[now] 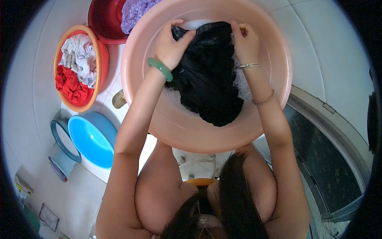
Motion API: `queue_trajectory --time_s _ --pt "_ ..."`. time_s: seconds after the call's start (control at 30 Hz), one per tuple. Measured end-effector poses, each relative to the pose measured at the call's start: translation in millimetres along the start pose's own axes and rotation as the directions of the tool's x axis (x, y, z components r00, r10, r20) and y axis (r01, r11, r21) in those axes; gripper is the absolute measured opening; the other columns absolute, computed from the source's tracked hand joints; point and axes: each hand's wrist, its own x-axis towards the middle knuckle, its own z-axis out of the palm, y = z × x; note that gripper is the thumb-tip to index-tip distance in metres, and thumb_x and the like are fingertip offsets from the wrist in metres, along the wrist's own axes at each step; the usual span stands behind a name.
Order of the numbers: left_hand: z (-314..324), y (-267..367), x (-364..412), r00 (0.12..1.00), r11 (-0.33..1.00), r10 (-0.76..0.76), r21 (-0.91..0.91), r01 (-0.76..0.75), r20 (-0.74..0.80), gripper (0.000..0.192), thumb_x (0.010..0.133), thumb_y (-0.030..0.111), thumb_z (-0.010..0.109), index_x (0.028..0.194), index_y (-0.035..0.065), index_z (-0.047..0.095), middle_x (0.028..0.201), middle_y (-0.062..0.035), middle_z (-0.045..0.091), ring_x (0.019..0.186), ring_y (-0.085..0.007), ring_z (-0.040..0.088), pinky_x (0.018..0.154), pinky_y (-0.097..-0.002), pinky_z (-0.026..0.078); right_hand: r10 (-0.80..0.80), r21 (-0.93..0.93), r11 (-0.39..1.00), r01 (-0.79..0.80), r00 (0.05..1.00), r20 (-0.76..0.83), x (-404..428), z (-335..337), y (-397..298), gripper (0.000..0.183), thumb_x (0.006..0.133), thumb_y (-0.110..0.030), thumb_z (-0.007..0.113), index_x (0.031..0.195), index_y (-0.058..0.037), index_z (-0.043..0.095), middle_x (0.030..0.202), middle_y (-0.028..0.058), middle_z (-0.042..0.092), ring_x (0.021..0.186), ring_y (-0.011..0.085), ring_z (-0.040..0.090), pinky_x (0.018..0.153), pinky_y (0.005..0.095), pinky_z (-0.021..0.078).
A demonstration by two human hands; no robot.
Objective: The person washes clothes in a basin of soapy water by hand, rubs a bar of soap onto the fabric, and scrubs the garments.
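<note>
A large pink plastic basin [197, 140] in front of me holds soapy water and a wet black garment [209, 74]. My left hand [173, 44], with a green bangle [160, 69] at its wrist, grips the garment's upper left part between thumb and fingers. At the garment's upper right edge, my right hand [246, 41] pinches the cloth with curled fingers; a metal bangle [248, 65] is on that wrist. White suds [243, 86] float beside the cloth, whose lower end lies towards me in the basin.
Left of the basin stands a red tub with an orange rim [56, 68], holding white and red clothes. A dark red basin [104, 24] with purple lacy cloth is behind it. A blue basin [95, 140] stands nearer me. At the right is a dark panel [325, 158] with a curved-looking frame.
</note>
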Motion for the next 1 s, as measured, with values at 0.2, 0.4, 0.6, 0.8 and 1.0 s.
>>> queue_trajectory --time_s 0.2,0.4,0.6,0.8,1.0 --pt "48 -43 -40 0.976 0.621 -0.024 0.769 -0.155 0.216 0.077 0.076 0.031 0.061 0.139 0.0190 0.019 0.144 -0.0156 0.010 0.132 -0.0338 0.015 0.102 -0.0548 0.018 -0.432 -0.545 0.656 0.523 0.852 0.297 -38 46 40 0.056 0.080 -0.046 0.049 0.130 -0.0222 0.039 0.138 0.0113 0.032 0.122 0.0330 0.034 0.093 0.0545 0.0297" --pt "61 -69 -27 0.953 0.576 -0.183 0.812 -0.097 0.243 0.056 0.084 0.033 0.052 0.133 0.0189 0.030 0.138 -0.0145 0.023 0.125 -0.0362 0.028 0.096 -0.0523 0.028 -0.377 -0.644 0.526 0.555 0.831 0.409 -21 67 58 0.054 0.079 -0.046 0.053 0.126 -0.0213 0.042 0.130 0.0095 0.039 0.115 0.0312 0.039 0.087 0.0550 0.0360" --pt "61 -101 -3 0.963 0.532 -0.022 0.819 -0.215 0.267 0.038 0.083 0.037 0.052 0.112 0.0122 0.052 0.117 -0.0160 0.046 0.113 -0.0332 0.041 0.084 -0.0436 0.042 -0.240 -0.567 0.631 0.529 0.829 0.506 17 71 68 0.051 0.079 -0.046 0.054 0.119 -0.0164 0.046 0.114 0.0147 0.050 0.095 0.0344 0.053 0.076 0.0446 0.0466" --pt "50 -88 -2 0.943 0.937 -0.332 0.135 0.324 0.040 0.054 0.078 0.048 0.057 0.107 0.0024 0.056 0.100 -0.0176 0.058 0.094 -0.0275 0.055 0.084 -0.0351 0.041 0.200 -0.485 0.874 0.033 0.884 0.422 -25 62 49 0.067 0.079 -0.065 0.033 0.086 -0.0050 0.064 0.086 0.0204 0.063 0.081 0.0358 0.061 0.070 0.0426 0.0485" --pt "46 -116 -34 0.727 0.525 -0.280 -0.534 0.662 0.627 0.033 0.087 0.025 0.052 0.108 0.0004 0.058 0.100 -0.0080 0.061 0.087 -0.0159 0.057 0.082 -0.0290 0.044 -0.383 -0.206 0.842 0.499 0.821 0.423 -92 45 -3 0.042 0.075 -0.042 0.057 0.052 -0.0067 0.053 0.056 0.0127 0.055 0.050 0.0292 0.056 0.047 0.0384 0.0444"
